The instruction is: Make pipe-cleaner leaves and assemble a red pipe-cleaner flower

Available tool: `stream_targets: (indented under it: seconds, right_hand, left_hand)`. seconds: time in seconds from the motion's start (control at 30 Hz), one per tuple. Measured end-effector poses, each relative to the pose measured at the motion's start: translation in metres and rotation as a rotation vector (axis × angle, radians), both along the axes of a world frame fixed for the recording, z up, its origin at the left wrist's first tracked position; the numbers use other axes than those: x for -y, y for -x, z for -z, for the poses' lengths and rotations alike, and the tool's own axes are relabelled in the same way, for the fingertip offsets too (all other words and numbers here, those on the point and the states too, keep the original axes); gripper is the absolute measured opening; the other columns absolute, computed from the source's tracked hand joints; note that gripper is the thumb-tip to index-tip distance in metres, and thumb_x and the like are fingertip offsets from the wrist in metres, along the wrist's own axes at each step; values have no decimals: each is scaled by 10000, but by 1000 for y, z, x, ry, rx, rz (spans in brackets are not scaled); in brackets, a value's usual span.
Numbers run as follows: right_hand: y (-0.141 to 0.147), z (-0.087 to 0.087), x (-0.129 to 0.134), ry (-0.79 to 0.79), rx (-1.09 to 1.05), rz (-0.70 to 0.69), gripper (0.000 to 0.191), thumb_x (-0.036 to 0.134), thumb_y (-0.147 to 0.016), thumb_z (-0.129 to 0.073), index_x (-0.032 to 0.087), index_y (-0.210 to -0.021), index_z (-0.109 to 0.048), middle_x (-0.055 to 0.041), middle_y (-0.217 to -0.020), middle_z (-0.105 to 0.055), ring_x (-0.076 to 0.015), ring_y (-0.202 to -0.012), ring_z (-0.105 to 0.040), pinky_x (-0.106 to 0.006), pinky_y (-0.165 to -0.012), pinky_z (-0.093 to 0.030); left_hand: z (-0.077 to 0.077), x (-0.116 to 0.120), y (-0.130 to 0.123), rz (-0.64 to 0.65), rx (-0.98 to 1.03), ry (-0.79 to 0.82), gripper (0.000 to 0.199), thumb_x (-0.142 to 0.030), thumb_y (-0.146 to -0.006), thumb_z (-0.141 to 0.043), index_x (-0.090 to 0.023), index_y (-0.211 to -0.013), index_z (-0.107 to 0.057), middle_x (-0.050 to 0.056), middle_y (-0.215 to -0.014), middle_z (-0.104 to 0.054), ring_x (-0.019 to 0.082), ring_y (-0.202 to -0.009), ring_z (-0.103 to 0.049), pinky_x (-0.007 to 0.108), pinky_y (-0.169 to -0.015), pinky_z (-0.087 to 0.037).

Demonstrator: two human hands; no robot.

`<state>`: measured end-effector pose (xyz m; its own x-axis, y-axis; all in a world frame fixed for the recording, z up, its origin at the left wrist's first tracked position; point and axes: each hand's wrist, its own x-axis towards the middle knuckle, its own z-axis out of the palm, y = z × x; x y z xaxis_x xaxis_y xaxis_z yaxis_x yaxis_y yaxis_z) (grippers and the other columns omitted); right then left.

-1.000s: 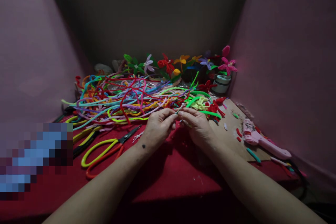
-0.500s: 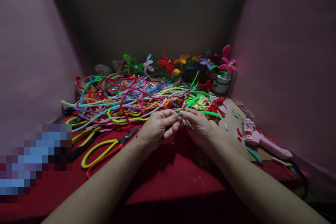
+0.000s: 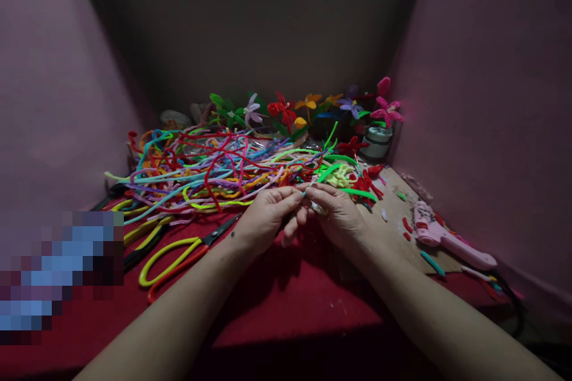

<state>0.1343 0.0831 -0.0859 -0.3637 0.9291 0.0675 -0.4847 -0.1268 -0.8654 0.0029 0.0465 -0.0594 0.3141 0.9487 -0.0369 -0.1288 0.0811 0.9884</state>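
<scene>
My left hand (image 3: 272, 211) and my right hand (image 3: 335, 208) meet over the front of the pile, thumbs and forefingers pinched together. Between their tips a tiny bit of blue pipe cleaner (image 3: 304, 194) shows; most of it is hidden by the fingers. A thin white piece (image 3: 314, 180) pokes up above my right fingertips, and something pale lies under that hand. Just beyond my hands spreads a heap of many-coloured pipe cleaners (image 3: 214, 166). Bright green strips (image 3: 357, 194) and red pipe cleaner petals (image 3: 369, 183) lie right of my fingers.
Yellow-and-red scissors (image 3: 172, 259) rest left of my left forearm, near yellow-handled pliers (image 3: 147, 241). At right, a pink hand-held tool (image 3: 451, 241) and short offcuts lie on a brown board (image 3: 393, 238). Finished pipe cleaner flowers (image 3: 282, 108) stand at the back, beside a grey jar (image 3: 376, 143).
My left hand's lower fingers have loosened and extended slightly downward. Both pinches stay in nearly the same place; the things on the table have not moved.
</scene>
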Motion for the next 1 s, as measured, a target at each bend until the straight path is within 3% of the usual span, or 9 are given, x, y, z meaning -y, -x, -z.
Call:
stream_targets:
  seconds: [0.23, 0.33, 0.47, 0.77, 0.9, 1.0]
  right_hand:
    - [2, 5, 1, 16, 11, 67, 164, 265, -627, -683, 161, -748, -645, -3, -731, -614, -82, -562, -519, -217, -518, -384]
    - [3, 7, 2, 12, -2, 87, 166, 262, -622, -688, 153, -736, -635, 9, -673, -592, -66, -515, -493, -205, -487, -371]
    - [5, 6, 5, 37, -25, 85, 149, 256, -614, -695, 160, -690, -610, 38, -563, -540, -58, -448, -456, -199, -441, -350]
    - [6, 1, 6, 90, -54, 75, 151, 226, -592, -703, 154, -655, -587, 36, -601, -565, -69, -507, -485, -205, -493, -358]
    - [5, 1, 6, 88, -31, 92, 142, 224, -604, -692, 151, -659, -583, 45, -575, -539, -57, -480, -452, -199, -458, -309]
    - [3, 2, 6, 86, -4, 65, 140, 239, -612, -681, 154, -663, -581, 50, -558, -525, -57, -455, -435, -205, -437, -288]
  left_hand:
    - [10, -1, -6, -373, -504, -410, 160, -315, -768, -520, -158, -769, -547, -18, -603, -542, 91, -461, -506, 200, -448, -390]
    - [17, 0, -5, -441, -702, -618, 145, -303, -794, -491, -174, -795, -557, 9, -656, -575, 111, -549, -525, 216, -531, -393]
    - [20, 2, -5, -449, -882, -759, 128, -263, -818, -453, -182, -839, -550, 35, -707, -602, 134, -608, -538, 237, -594, -381]
    - [17, 2, -5, -484, -822, -775, 96, -236, -807, -471, -183, -835, -546, 25, -724, -581, 130, -636, -531, 241, -629, -399]
    - [10, 3, -5, -646, -639, -961, 151, -141, -765, -516, -182, -907, -548, 43, -883, -542, 146, -828, -520, 271, -734, -427]
    - [9, 4, -5, -620, -594, -1067, 138, -119, -764, -529, -184, -865, -597, 46, -890, -537, 149, -865, -506, 285, -759, -430]
